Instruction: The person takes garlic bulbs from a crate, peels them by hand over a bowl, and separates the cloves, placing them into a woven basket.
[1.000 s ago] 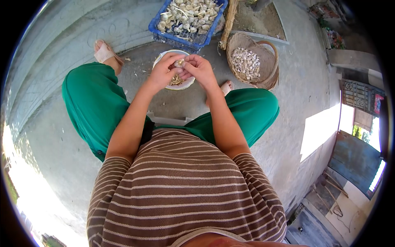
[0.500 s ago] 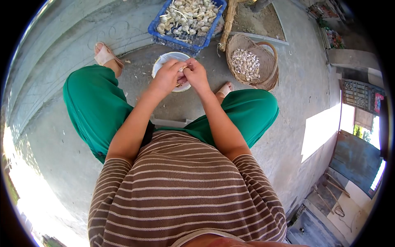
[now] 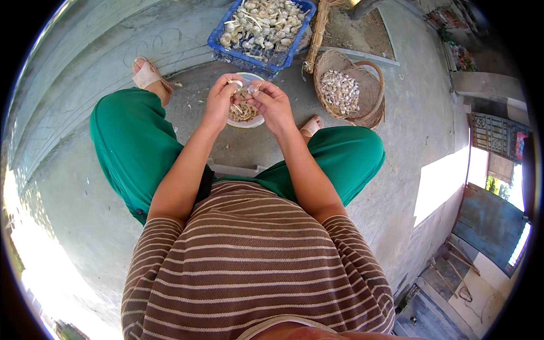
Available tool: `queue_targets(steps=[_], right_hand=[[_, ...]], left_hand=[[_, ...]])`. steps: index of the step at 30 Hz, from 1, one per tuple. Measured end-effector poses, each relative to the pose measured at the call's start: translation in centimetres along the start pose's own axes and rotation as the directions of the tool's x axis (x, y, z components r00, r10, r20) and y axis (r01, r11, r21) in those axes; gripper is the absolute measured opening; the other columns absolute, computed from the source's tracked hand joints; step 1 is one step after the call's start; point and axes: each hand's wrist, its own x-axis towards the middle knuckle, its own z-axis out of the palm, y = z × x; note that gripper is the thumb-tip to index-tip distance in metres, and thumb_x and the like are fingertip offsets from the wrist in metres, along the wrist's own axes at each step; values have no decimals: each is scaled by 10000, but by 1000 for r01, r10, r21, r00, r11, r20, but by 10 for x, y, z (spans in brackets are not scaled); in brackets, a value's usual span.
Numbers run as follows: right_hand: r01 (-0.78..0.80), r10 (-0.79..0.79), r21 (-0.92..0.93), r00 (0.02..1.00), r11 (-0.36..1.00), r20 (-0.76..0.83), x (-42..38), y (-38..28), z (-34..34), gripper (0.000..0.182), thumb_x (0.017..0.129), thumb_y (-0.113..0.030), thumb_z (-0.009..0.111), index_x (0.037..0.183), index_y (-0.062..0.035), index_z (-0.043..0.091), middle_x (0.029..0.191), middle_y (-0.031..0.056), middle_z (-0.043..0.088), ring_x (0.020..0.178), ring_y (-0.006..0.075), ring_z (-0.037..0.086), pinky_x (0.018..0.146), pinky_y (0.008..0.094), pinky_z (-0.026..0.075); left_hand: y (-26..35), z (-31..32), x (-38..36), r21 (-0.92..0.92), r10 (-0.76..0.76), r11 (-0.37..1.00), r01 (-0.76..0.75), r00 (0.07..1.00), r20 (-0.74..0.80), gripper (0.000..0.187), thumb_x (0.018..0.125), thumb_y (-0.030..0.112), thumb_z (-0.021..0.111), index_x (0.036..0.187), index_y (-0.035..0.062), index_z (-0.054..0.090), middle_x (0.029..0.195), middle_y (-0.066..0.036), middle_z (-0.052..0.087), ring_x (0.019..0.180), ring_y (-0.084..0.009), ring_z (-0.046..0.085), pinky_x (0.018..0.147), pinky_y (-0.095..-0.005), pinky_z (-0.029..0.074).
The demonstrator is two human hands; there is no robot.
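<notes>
My left hand (image 3: 220, 103) is closed on a pale garlic bulb (image 3: 234, 84), its fingers curled around it. A hand's width to the right, my right hand (image 3: 273, 104) pinches a small whitish piece of garlic (image 3: 253, 89) between thumb and fingers. Both hands hover over a white bowl (image 3: 256, 123) on the ground. Dry, tan garlic skins and stalk bits (image 3: 242, 112) lie inside the bowl, partly hidden by my hands.
Beyond the bowl stands a blue plastic crate (image 3: 274, 64) of garlic bulbs. To the right, a wicker basket (image 3: 371, 105) holds loose garlic cloves (image 3: 340, 90). A straw broom (image 3: 317, 37) lies between them. My sandalled feet flank the bowl.
My hands were together over the bowl; now they are apart, each with a piece of garlic. More of the bowl's contents shows between them.
</notes>
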Motion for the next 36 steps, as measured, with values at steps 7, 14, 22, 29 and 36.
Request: queue_targets(steps=[7,14,22,29,36], right_hand=[[34,-31,-89,999,995,31,0,-1,0,101,835,-10,594,929,9,562,896,78,605,759,147,615,699,257,532],[120,-118,-156,993,981,21,3,7,-8,55,851,-38,586,889,-7,561,803,74,615,689,136,614,612,263,547],[113,-116,-36,989,993,-87,2,15,-6,62,868,-76,581,862,-22,553,763,63,617,655,113,599,579,246,522],[278,-295,-126,943,952,-154,2,16,-2,93,842,-86,629,830,-48,546,751,36,611,612,74,536,555,206,446],[489,-610,-719,784,494,114,-3,15,10,112,835,-53,622,933,1,618,838,48,605,649,73,545,588,217,467]], left_hand=[[-1,3,-2,258,-108,961,98,994,26,96,860,112,588,933,53,566,778,-4,573,687,-55,531,543,-194,420],[-6,9,-6,352,-111,931,95,993,26,91,865,107,588,934,58,555,821,-13,571,710,-73,549,580,-202,465],[-9,8,-6,188,-145,972,137,989,25,132,871,101,583,977,40,535,792,6,542,669,-57,501,534,-190,402],[-6,15,-9,13,-247,969,247,967,64,128,868,78,567,981,41,520,720,22,489,602,-52,413,493,-197,324],[-9,15,-7,108,-214,970,220,975,-68,48,823,37,528,868,49,518,640,29,446,519,-39,369,437,-201,279]])
